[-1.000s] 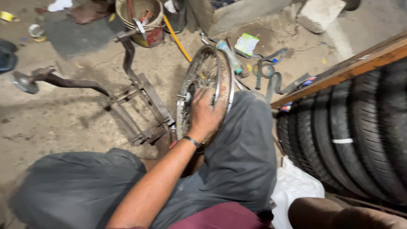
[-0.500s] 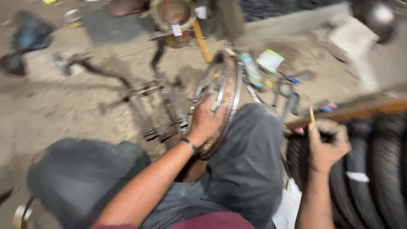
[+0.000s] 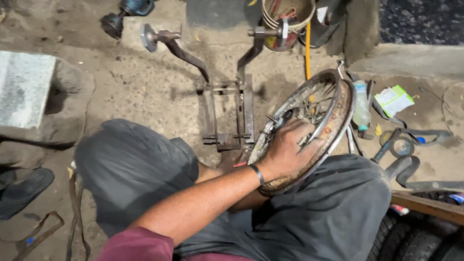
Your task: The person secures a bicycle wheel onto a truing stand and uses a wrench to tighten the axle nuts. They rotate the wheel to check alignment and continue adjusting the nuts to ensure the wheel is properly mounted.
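A rusty spoked bicycle wheel leans tilted against my right knee, which is in grey trousers. My left hand reaches across from the lower left and lies on the wheel. Its fingers curl over the spokes and the inner rim, and a dark band sits on the wrist. My right hand is out of view. Just left of the wheel, a rusty metal stand with two bent arms lies on the dirt floor.
A bucket with tools stands at the top, a yellow rod below it. A plastic bottle, a green-white packet and wrenches lie right of the wheel. Tyres sit under a plank. A stone block and a sandal are on the left.
The view has swung left and down. My right hand, raised at the right with a thin stick half a second ago, has left the view. My left hand stays on the wheel.
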